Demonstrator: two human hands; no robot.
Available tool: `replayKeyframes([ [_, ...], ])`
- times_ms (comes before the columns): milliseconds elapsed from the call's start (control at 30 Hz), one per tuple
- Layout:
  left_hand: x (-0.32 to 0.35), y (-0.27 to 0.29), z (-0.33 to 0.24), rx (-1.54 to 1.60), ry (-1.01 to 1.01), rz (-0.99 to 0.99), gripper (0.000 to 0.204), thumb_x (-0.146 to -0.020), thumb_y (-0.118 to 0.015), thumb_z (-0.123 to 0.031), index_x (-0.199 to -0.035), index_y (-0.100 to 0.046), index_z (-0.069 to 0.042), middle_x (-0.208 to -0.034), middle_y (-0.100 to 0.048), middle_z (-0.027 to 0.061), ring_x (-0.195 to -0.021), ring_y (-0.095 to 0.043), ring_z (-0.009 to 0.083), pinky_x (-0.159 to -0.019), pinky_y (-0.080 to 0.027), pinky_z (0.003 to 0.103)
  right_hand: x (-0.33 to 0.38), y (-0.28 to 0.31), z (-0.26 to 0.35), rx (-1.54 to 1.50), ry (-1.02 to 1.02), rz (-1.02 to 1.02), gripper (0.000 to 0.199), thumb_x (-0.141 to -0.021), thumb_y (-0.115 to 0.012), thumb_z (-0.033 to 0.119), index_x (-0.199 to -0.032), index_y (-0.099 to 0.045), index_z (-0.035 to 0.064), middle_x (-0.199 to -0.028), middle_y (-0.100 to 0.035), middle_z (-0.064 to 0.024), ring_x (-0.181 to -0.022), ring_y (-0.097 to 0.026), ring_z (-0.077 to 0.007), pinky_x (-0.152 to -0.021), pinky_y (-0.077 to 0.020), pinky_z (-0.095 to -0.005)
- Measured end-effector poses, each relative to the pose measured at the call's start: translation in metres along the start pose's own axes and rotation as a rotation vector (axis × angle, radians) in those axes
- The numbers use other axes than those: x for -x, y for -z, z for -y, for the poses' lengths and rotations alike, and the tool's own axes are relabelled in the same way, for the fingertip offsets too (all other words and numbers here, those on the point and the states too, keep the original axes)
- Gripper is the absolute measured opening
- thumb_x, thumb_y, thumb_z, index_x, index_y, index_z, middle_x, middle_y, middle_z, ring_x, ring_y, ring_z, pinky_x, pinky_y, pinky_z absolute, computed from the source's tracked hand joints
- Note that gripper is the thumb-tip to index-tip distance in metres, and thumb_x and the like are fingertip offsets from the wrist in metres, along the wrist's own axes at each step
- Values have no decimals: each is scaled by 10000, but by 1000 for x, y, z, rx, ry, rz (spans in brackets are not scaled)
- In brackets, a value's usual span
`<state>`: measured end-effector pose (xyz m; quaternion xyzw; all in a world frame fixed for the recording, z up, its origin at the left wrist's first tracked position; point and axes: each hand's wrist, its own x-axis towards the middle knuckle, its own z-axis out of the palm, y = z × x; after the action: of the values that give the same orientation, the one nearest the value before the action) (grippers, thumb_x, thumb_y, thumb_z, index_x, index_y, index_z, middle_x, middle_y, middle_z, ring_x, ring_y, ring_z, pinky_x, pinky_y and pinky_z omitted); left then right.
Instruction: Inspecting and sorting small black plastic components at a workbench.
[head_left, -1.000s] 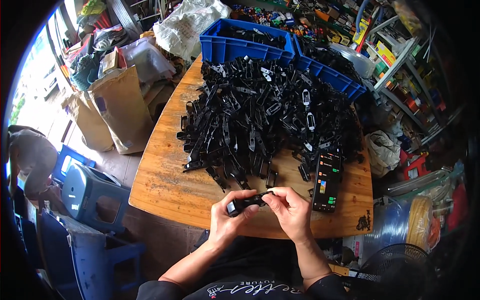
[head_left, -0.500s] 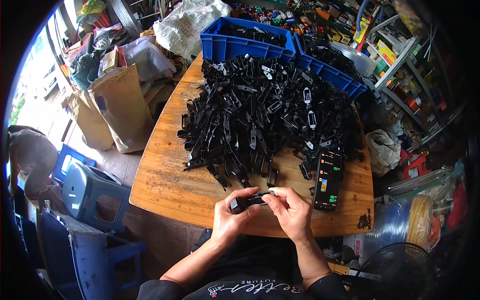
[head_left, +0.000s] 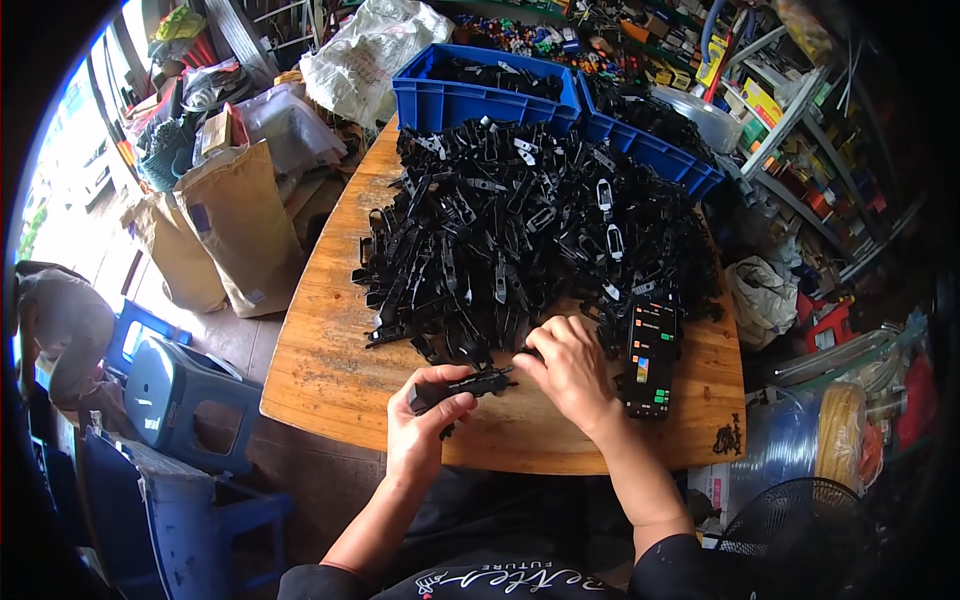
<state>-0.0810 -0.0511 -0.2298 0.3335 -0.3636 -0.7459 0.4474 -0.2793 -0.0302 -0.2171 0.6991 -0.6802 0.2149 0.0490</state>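
Note:
My left hand (head_left: 418, 420) is closed around a long black plastic part (head_left: 462, 388), held tilted above the near edge of the wooden table. To its right, over the front of the pile, is my right hand (head_left: 575, 370) with fingers bent and thumb near the index finger. Something dark shows at those fingertips, but I cannot make out what it is. The hands are apart, the right fingertips just past the tip of the part. Ahead of both lies a big heap of similar black plastic parts (head_left: 480, 230), some with grey faces.
A phone (head_left: 650, 360) with a lit screen lies right of my right hand. Two blue crates (head_left: 480, 105) holding black parts stand behind the heap. Blue plastic stools (head_left: 185, 390) and brown paper sacks (head_left: 240, 230) are on the left; a fan (head_left: 795, 520) stands at lower right.
My right hand has left the part and moved forward to the pile's front edge. My left hand has shifted slightly left, still holding the part. The view has tilted a little.

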Motion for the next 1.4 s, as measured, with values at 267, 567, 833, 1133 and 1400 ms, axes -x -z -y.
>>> replayKeyframes([
  [267, -1, 4, -6, -52, -11, -24, 337, -744, -620, 3, -1080, -590, 9, -809, -653, 93, -697, -610, 131, -647, -471, 233, 22, 23, -4, -794, -394, -37, 96, -808, -671, 62, -773, -599, 9, -696, -606, 5, -615, -538, -41, -565, -436, -200],
  [567, -5, 7, -2, -30, 3, -35, 361, -735, -614, 6, -1096, -594, -2, -851, -654, 96, -703, -608, 123, -654, -467, 222, 35, 24, 11, -342, 141, 54, 127, -735, -709, 59, -726, -591, 13, -814, -623, -83, -662, -592, -217, -589, -471, -286],
  [833, -9, -30, 2, -175, -25, -3, 371, -709, -633, -29, -1076, -600, 9, -895, -629, 85, -738, -589, 132, -654, -470, 237, 56, -1, 7, -219, -172, -143, 190, -723, -711, 85, -751, -536, 18, -758, -553, -151, -676, -569, -303, -580, -468, -388],
  [1133, -9, -27, 19, -375, -256, 108, 290, -799, -577, -87, -1078, -624, -24, -821, -622, 81, -573, -495, 117, -518, -400, 228, 73, 53, 19, -706, -199, -52, 417, -803, -646, 51, -1178, -465, 75, -851, -583, -68, -713, -613, -193, -630, -497, -318],
  [1400, 1, -45, 9, -189, 17, 139, 392, -643, -588, -80, -1019, -584, 33, -832, -603, 105, -669, -569, 170, -626, -465, 251, 60, 64, 14, -624, 165, -389, 384, -720, -745, 34, -1069, -587, 59, -1039, -614, -71, -950, -569, -241, -828, -452, -354],
])
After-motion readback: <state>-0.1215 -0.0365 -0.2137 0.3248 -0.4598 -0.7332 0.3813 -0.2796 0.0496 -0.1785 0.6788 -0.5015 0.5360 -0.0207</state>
